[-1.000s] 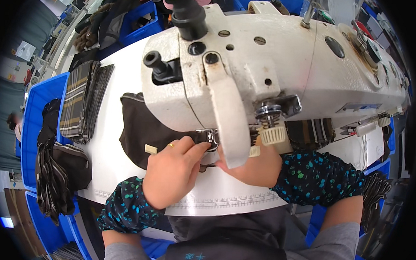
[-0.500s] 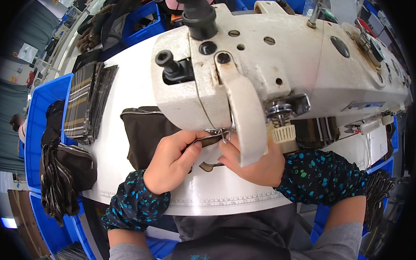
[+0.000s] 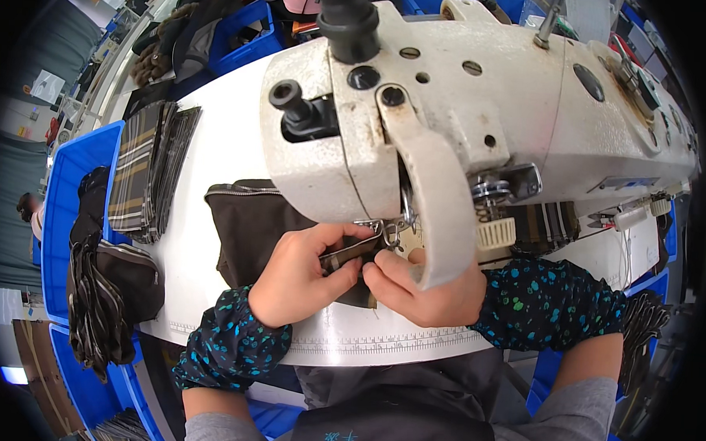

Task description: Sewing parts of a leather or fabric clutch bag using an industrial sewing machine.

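Under the head of a white sewing machine (image 3: 446, 75), my left hand (image 3: 297, 275) pinches a folded dark brown fabric piece (image 3: 350, 255) with a striped strip showing. My right hand (image 3: 428, 293) grips the same piece at its right end, fingers closed, partly behind the machine's curved white lever guard (image 3: 444, 201). The fabric's far edge lies right at the metal presser foot (image 3: 384, 231); whether it is under the foot I cannot tell. Beside my left hand lies a dark brown zippered pouch (image 3: 246, 232), its right part hidden by the machine head and my hand.
Striped fabric panels (image 3: 138, 172) are stacked at the left of the white table (image 3: 207, 309). Brown pouches (image 3: 126, 285) hang over a blue bin (image 3: 57, 223) there. More striped fabric (image 3: 546, 226) lies behind the machine head at right. A printed ruler (image 3: 395, 344) follows the table's front edge.
My right hand has drawn slightly nearer to me and its fingers have closed on the fabric. The fabric now shows more of its striped side. The whole machine appears shifted slightly right in view.
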The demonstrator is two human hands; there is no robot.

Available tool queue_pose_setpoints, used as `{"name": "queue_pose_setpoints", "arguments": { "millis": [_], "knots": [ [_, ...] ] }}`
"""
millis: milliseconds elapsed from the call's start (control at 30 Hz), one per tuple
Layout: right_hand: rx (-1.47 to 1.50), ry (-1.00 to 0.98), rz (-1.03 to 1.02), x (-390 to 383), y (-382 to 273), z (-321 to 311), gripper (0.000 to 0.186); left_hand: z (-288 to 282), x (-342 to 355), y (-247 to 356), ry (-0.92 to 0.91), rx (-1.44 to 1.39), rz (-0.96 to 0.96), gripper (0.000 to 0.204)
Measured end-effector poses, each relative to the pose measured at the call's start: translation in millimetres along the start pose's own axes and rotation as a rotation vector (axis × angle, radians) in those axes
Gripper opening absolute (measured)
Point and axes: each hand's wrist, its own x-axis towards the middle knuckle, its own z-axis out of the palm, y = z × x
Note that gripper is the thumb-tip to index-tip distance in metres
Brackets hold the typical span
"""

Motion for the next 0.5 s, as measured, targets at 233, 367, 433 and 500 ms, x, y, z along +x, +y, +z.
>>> {"name": "queue_pose_setpoints", "arguments": {
  "millis": [233, 367, 433, 500],
  "knots": [
    [0.004, -0.104, -0.234, -16.3, -10.9, 9.3, 0.022, 13.5, -3.1, 5.0, 0.055, 0.365, 0.264, 0.035],
    [0.034, -0.087, -0.212, -12.2, -10.9, 6.7, 0.025, 27.7, -9.2, 3.7, 0.098, 0.739, 0.322, 0.040],
    [0.044, -0.090, -0.209, -11.5, -11.0, 6.5, 0.025, 29.6, -9.9, 3.9, 0.100, 0.761, 0.336, 0.042],
    [0.047, -0.095, -0.206, -11.5, -11.5, 5.5, 0.024, 31.1, -10.3, 4.9, 0.101, 0.763, 0.333, 0.043]
  ]
}}
